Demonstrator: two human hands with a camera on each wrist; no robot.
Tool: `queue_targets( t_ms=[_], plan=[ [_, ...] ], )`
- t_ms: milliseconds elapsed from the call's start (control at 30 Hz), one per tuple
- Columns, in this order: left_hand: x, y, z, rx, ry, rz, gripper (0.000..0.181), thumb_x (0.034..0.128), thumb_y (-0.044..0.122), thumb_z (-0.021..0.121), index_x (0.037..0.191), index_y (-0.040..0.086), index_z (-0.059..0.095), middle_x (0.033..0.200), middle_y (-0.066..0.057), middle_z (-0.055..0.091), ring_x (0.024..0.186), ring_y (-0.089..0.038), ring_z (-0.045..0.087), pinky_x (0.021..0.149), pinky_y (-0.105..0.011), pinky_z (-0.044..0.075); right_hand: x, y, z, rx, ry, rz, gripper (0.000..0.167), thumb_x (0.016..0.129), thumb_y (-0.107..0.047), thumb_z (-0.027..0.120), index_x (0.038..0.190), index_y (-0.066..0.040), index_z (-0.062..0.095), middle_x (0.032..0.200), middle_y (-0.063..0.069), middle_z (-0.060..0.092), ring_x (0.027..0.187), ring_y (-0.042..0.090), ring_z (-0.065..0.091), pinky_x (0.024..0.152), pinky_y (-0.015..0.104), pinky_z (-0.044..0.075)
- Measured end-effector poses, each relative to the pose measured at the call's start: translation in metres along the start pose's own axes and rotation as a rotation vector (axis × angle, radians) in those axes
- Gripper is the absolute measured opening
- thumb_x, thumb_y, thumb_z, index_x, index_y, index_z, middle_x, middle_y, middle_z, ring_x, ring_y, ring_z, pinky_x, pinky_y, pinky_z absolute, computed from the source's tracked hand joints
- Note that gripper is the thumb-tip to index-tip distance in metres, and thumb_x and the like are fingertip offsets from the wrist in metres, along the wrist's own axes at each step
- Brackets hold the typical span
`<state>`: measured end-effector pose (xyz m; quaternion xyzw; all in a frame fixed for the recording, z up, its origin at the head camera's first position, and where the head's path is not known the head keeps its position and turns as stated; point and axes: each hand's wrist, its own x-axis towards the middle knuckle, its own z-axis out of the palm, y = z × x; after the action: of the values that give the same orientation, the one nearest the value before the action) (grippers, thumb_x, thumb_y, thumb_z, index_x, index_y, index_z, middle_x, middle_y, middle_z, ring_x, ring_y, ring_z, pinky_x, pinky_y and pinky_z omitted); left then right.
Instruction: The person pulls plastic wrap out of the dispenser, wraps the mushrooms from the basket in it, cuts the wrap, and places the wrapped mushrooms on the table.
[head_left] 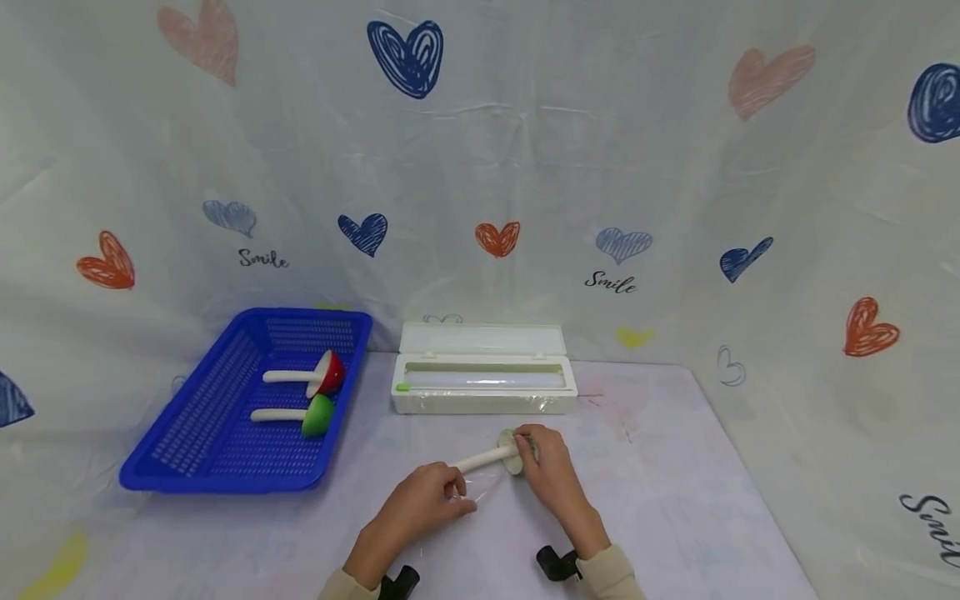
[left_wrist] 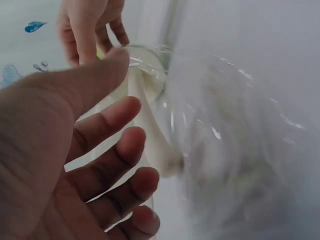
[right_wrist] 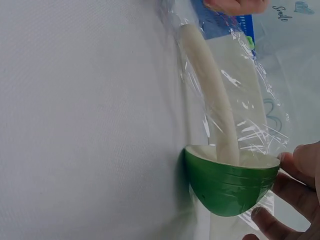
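A toy mushroom with a white stem (head_left: 480, 460) and a green cap (right_wrist: 232, 185) lies tilted over the table, its stem pointing left. My right hand (head_left: 555, 475) holds the rim of the cap between thumb and fingers. Clear plastic film (right_wrist: 245, 100) lies around the stem, crinkled and shiny. Near the stem's free end is my left hand (head_left: 420, 504). In the left wrist view its thumb and loosely bent fingers (left_wrist: 132, 142) stand apart beside the stem and film, with no grip visible.
A blue basket (head_left: 217, 487) on the left holds a red-capped toy mushroom (head_left: 326, 375) and a green-capped one (head_left: 318, 415). Behind the hands stands a white cling film dispenser (head_left: 483, 402) with its lid raised. A heart-patterned cloth (head_left: 525, 167) hangs at the back.
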<state>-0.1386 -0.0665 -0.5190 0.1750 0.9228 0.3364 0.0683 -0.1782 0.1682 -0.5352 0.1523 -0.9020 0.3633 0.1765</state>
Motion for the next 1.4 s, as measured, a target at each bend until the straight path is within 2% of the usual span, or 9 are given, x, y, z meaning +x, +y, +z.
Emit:
queue_targets(
  t_ms=[100, 267, 333, 533, 767, 1033, 1267, 1333, 1400],
  plan=[
    [-0.015, -0.008, -0.003, 0.015, -0.064, -0.012, 0.035, 0.0746, 0.043, 0.091, 0.086, 0.021, 0.066, 0.077, 0.009, 0.054, 0.066, -0.004, 0.043, 0.058, -0.024, 0.038, 0.000, -0.001, -0.001, -0.005, -0.019, 0.012, 0.011, 0.100, -0.010, 0.066, 0.107, -0.006, 0.072, 0.107, 0.009, 0.075, 0.106, 0.032, 0.067, 0.090, 0.052, 0.053],
    [-0.031, -0.020, -0.005, 0.116, -0.151, -0.041, 0.046, 0.0638, 0.046, 0.095, 0.083, 0.025, 0.058, 0.080, 0.010, 0.049, 0.072, -0.006, 0.043, 0.062, -0.027, 0.039, -0.001, -0.001, -0.002, -0.005, -0.033, 0.039, 0.011, 0.099, -0.010, 0.068, 0.108, -0.008, 0.073, 0.107, 0.008, 0.075, 0.104, 0.029, 0.067, 0.087, 0.049, 0.054],
    [-0.034, -0.024, -0.007, 0.137, -0.171, -0.054, 0.042, 0.0651, 0.042, 0.095, 0.080, 0.025, 0.059, 0.080, 0.010, 0.048, 0.073, -0.007, 0.043, 0.063, -0.027, 0.039, -0.001, 0.000, -0.003, -0.005, -0.035, 0.043, 0.011, 0.099, -0.010, 0.068, 0.108, -0.008, 0.073, 0.106, 0.007, 0.075, 0.103, 0.028, 0.067, 0.086, 0.048, 0.054],
    [-0.035, -0.030, -0.013, 0.107, -0.180, -0.046, 0.020, 0.0812, 0.020, 0.085, 0.074, 0.021, 0.066, 0.077, 0.009, 0.052, 0.070, -0.006, 0.044, 0.062, -0.027, 0.041, -0.001, 0.000, -0.004, 0.006, -0.036, 0.037, 0.011, 0.098, -0.010, 0.069, 0.107, -0.006, 0.074, 0.106, 0.008, 0.075, 0.103, 0.027, 0.068, 0.087, 0.048, 0.055],
    [-0.022, -0.027, -0.023, 0.151, -0.058, -0.116, 0.015, 0.0890, 0.019, 0.079, 0.079, 0.021, 0.068, 0.071, 0.010, 0.055, 0.066, -0.008, 0.047, 0.058, -0.028, 0.041, -0.001, -0.001, -0.005, 0.023, -0.026, 0.027, 0.009, 0.096, -0.008, 0.071, 0.104, -0.008, 0.075, 0.105, 0.007, 0.076, 0.102, 0.026, 0.069, 0.087, 0.047, 0.055],
    [0.005, -0.014, -0.036, 0.128, 0.242, -0.137, 0.009, 0.0924, 0.020, 0.077, 0.090, 0.016, 0.069, 0.051, 0.008, 0.042, 0.047, -0.007, 0.039, 0.044, -0.023, 0.031, -0.002, -0.001, -0.003, 0.024, -0.046, 0.035, 0.010, 0.096, -0.009, 0.072, 0.105, -0.007, 0.075, 0.108, 0.007, 0.076, 0.103, 0.026, 0.069, 0.088, 0.046, 0.056],
    [0.043, -0.006, -0.030, -0.064, 0.478, -0.203, 0.011, 0.0888, 0.013, 0.076, 0.090, 0.007, 0.068, 0.057, 0.002, 0.057, 0.050, -0.010, 0.049, 0.049, -0.029, 0.040, -0.001, -0.002, -0.004, 0.008, -0.047, -0.005, 0.011, 0.095, -0.008, 0.073, 0.105, -0.005, 0.076, 0.105, 0.007, 0.077, 0.100, 0.024, 0.069, 0.086, 0.045, 0.056],
    [0.053, -0.007, -0.026, -0.116, 0.493, -0.200, 0.013, 0.0872, 0.010, 0.077, 0.086, 0.007, 0.065, 0.062, 0.000, 0.062, 0.054, -0.011, 0.053, 0.053, -0.029, 0.044, 0.000, -0.002, -0.005, 0.006, -0.052, -0.011, 0.011, 0.094, -0.007, 0.073, 0.105, -0.005, 0.076, 0.105, 0.007, 0.077, 0.100, 0.025, 0.069, 0.087, 0.046, 0.056],
    [0.060, -0.010, -0.020, -0.165, 0.471, -0.185, 0.016, 0.0859, 0.008, 0.078, 0.083, 0.007, 0.062, 0.067, -0.002, 0.065, 0.060, -0.011, 0.057, 0.058, -0.029, 0.046, 0.001, -0.003, -0.005, 0.007, -0.062, -0.005, 0.012, 0.094, -0.007, 0.074, 0.106, -0.005, 0.076, 0.106, 0.007, 0.077, 0.101, 0.025, 0.069, 0.089, 0.046, 0.056]
  ],
)
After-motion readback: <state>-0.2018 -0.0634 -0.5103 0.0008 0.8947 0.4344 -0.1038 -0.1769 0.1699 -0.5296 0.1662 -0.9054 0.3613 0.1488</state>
